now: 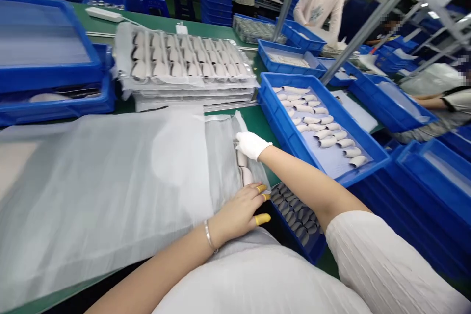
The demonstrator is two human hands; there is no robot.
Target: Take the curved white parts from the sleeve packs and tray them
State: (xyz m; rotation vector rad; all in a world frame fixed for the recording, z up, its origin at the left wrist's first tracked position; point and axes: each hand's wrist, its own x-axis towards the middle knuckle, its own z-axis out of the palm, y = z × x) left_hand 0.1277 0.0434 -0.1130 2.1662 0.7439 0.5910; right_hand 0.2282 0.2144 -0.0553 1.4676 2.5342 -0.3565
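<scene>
My left hand (241, 211), with yellow covers on some fingertips and a bracelet at the wrist, lies with fingers spread on the near right edge of a tray lined with white sheet (222, 157). My right hand (252, 145), in a white glove, has its fingers closed at the sheet's far right edge; what they grip is too small to make out. Between my hands, pale curved pieces (246, 175) show in the tray. A large translucent white sheet (121, 171) covers the area to the left.
Behind stands a stack of filled trays (191, 83). To the right is a blue bin (290, 132) with curved pieces; a lower bin (316, 255) holds more. Blue bins (55, 78) stand at the left. A metal post (364, 29) slants nearby. People work farther back.
</scene>
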